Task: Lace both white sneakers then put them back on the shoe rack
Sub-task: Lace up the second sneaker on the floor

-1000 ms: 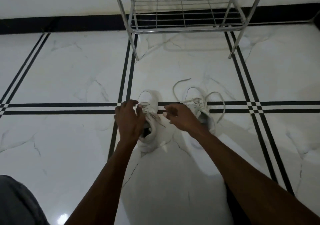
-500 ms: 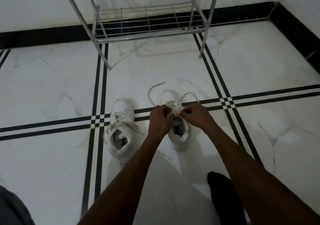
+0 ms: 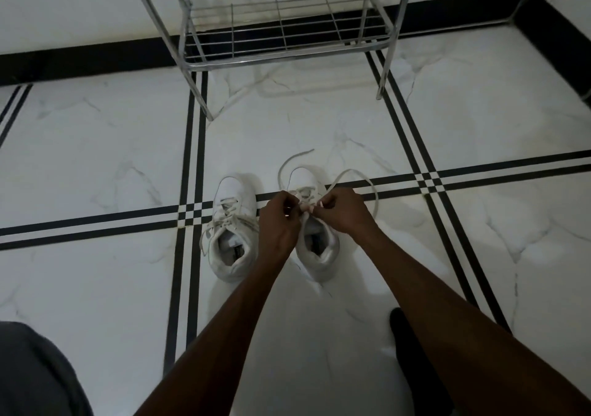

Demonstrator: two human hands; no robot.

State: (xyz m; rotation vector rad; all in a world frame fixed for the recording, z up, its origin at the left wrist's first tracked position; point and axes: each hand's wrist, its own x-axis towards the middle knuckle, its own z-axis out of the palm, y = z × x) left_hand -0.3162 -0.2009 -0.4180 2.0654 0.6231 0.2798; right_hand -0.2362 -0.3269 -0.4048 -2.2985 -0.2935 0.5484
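Two white sneakers stand side by side on the floor, toes pointing away from me. The left sneaker point(image 3: 232, 239) has its laces crossed over the tongue and nobody touches it. Over the tongue of the right sneaker point(image 3: 318, 249) my left hand point(image 3: 279, 220) and my right hand point(image 3: 342, 212) meet, each pinching a part of its white lace point(image 3: 361, 177). The lace's loose ends loop out past the toe and to the right. The metal shoe rack point(image 3: 281, 31) stands beyond the shoes against the wall, its lower shelf bare.
The floor is white marble tile with black double stripes. A black skirting runs along the wall, and a wall corner lies at the far right. My dark-socked foot point(image 3: 412, 361) rests at lower right, and a grey-clad knee point(image 3: 35, 371) at lower left.
One second ago both hands were on the left sneaker. They moved to the right sneaker and now hold its lace; the view shifted slightly right.
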